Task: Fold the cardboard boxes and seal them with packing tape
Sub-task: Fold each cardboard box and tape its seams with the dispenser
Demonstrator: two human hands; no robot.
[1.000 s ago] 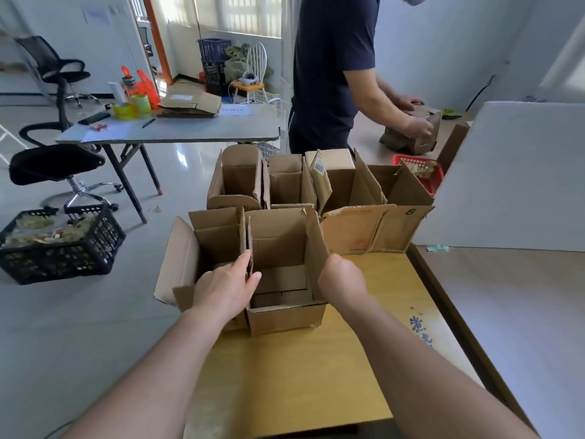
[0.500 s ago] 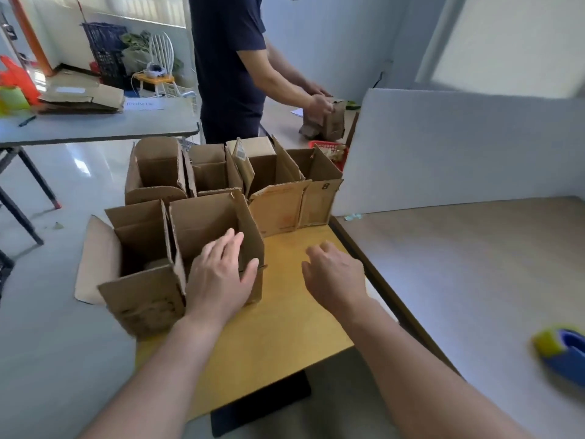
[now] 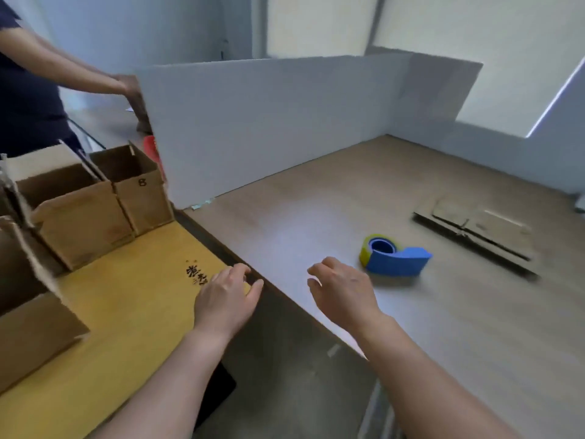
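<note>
Starting at the left edge of the yellow bench (image 3: 133, 299): the folded cardboard boxes (image 3: 95, 213) are parked there in a tight cluster with their top flaps up, which looks like a staging spot so they can all get taped in one go. Can't see down into them from this angle, so no idea what's inside, if anything; the one nearest the divider has an "8" on its side. Behind them another person's arm (image 3: 79, 77) reaches past the white divider board (image 3: 285, 122). My left hand (image 3: 226, 299) hovers over the yellow bench's right edge, fingers loose and holding nothing. My right hand (image 3: 343, 291) is out over the grey bench (image 3: 474, 327), fingers spread and empty too, pointing at the blue tape dispenser (image 3: 395, 256), which sits just beyond it mid-bench with a yellowish roll loaded. Probably going for the tape next. A flattened cardboard stack (image 3: 481, 229) lies toward the far right edge.
</note>
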